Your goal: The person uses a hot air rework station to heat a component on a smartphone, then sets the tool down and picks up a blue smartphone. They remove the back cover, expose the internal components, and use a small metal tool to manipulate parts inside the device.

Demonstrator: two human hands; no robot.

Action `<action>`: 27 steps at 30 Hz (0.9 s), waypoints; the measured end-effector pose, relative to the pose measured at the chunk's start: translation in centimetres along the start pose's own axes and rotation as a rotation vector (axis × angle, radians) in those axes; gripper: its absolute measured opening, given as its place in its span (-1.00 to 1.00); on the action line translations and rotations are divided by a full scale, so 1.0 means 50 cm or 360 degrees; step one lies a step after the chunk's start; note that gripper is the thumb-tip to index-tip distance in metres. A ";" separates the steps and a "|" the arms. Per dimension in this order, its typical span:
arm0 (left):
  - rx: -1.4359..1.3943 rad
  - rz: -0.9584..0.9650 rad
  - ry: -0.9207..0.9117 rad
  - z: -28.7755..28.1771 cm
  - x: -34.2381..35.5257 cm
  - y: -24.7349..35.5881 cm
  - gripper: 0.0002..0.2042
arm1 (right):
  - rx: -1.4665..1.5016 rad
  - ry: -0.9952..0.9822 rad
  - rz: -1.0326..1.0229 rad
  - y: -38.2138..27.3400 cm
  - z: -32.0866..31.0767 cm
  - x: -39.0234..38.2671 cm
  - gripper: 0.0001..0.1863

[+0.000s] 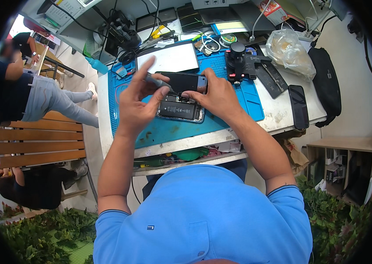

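An opened smartphone lies on the blue repair mat point(150, 136), its black battery point(178, 110) and inner parts bared in the phone body point(202, 116). Above its far edge the detached-looking dark screen point(181, 81) stands tilted; whether a cable still joins the two is hard to see. My right hand point(219, 97) grips the screen's right end between thumb and fingers. Closed round a slim grey pen-like tool point(156, 81), my left hand point(138, 103) hovers at the phone's left side, the tool's tip pointing at the gap between screen and body. Its exact kind is unclear.
Beyond the phone lie a white pad point(172, 58), cables and a black clamp-like device point(238, 64). To the right are another phone point(298, 107), a plastic bag point(289, 50) and a black case point(325, 83). A blue bottle point(97, 66) stands left. Other people are at the left.
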State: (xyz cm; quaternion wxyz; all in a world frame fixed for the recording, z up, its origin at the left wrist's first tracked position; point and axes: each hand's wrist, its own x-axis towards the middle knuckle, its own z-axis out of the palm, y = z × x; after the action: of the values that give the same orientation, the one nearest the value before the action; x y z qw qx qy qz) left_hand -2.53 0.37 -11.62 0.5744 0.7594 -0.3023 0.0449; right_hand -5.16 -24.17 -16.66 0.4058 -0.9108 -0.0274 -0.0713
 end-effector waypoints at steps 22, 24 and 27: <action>0.0382 0.0189 -0.0042 0.042 -0.032 -0.040 -0.31 | -0.0037 -0.0033 0.0007 0.003 0.001 0.002 -0.21; 0.0402 0.0228 -0.0016 0.043 -0.031 -0.043 -0.32 | -0.0031 -0.0027 0.0003 0.002 0.000 0.002 -0.20; 0.0507 0.0250 -0.0083 0.035 -0.030 -0.044 -0.35 | -0.0035 -0.0018 -0.0005 0.002 0.001 0.001 -0.20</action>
State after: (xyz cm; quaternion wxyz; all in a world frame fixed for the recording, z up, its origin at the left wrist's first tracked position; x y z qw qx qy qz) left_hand -3.11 -0.27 -14.69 0.4333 0.8159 -0.3644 0.1172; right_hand -5.08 -24.23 -16.76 0.3954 -0.9155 -0.0305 -0.0670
